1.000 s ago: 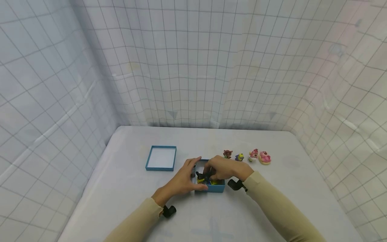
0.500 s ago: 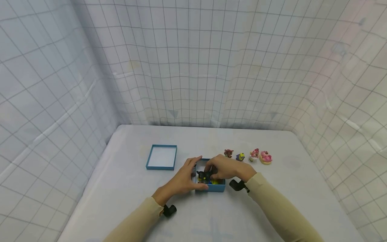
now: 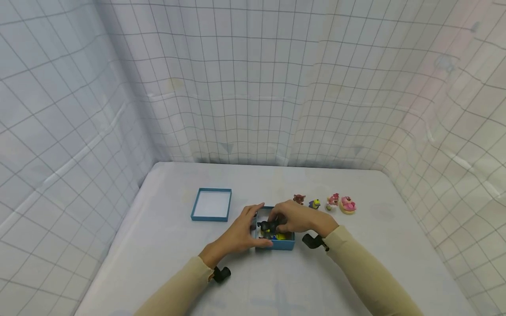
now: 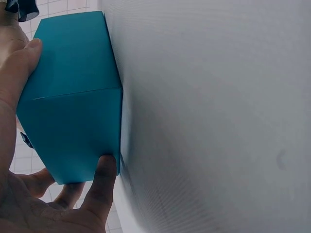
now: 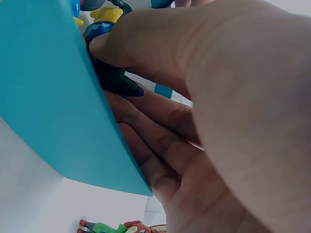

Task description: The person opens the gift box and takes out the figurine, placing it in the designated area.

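Right hand (image 3: 295, 217) pinches a black figure (image 3: 267, 226) inside the box (image 3: 281, 245); the left hand (image 3: 236, 235), fingers spread, grips its walls.
Work appears midway: lid (image 3: 211, 204) off, other figures (image 3: 281, 236) boxed, four toys (image 3: 348, 204) out on the desk (image 3: 166, 250).

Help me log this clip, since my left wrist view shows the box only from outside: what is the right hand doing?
Observer: The right hand reaches into the open top of the box; the right wrist view shows it holding a dark figure.
Operator: Anything else outside the box?
Observer: Yes, four more figures are on the table; a pink figure is the rightmost.
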`<state>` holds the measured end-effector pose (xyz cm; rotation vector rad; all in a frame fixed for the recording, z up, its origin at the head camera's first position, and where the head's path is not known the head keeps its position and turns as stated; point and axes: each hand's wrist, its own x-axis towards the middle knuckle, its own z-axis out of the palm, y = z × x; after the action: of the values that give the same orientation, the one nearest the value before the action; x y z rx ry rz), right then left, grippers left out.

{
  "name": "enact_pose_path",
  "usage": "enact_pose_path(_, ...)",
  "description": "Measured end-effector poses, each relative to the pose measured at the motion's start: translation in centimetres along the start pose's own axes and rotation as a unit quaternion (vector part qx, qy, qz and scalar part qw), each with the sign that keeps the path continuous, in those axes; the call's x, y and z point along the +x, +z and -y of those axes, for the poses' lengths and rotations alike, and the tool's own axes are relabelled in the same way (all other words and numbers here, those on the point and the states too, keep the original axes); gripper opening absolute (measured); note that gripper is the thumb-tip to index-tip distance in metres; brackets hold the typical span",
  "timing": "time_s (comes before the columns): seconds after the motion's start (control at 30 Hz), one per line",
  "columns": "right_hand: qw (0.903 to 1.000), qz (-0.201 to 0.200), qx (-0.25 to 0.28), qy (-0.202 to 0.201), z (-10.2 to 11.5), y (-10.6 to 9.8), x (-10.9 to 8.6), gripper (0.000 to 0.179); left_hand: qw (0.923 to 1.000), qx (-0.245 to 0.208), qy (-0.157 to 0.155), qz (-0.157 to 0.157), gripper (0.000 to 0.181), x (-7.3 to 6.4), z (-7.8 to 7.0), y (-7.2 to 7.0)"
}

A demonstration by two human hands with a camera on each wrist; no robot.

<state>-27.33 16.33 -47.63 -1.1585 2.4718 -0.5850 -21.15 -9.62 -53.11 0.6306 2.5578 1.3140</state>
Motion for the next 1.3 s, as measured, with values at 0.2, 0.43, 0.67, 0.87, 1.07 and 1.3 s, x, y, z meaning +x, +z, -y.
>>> enact_pose_path(0.2,1.0000,-0.002,0.001,0.001,0.3,-0.3,-0.3,0.028,1.0000,-0.003,-0.001,-0.001,0.123,0.0,0.0,0.0)
enact_pose_path(0.43,0.9999,-0.012,-0.004,-0.009,0.2,-0.4,-0.5,0.026,1.0000,-0.001,-0.002,-0.001,0.123,0.0,0.1,-0.1)
enact_pose_path(0.67,0.9998,-0.016,0.002,-0.014,0.0,-0.4,-0.7,0.025,1.0000,-0.003,0.001,-0.001,0.123,0.0,0.1,0.0)
enact_pose_path(0.87,0.9997,-0.016,0.011,-0.015,0.1,-0.5,-1.0,0.026,1.0000,-0.002,-0.001,-0.003,0.123,0.0,0.2,0.0)
enact_pose_path(1.07,0.9997,-0.019,0.008,-0.010,0.2,-0.6,-1.1,0.026,1.0000,0.001,0.000,-0.004,0.123,0.0,0.3,0.0)
enact_pose_path(1.3,0.9996,-0.022,0.003,-0.019,0.1,-0.5,-1.4,0.026,1.0000,0.001,-0.002,-0.003,0.122,-0.1,0.1,0.0)
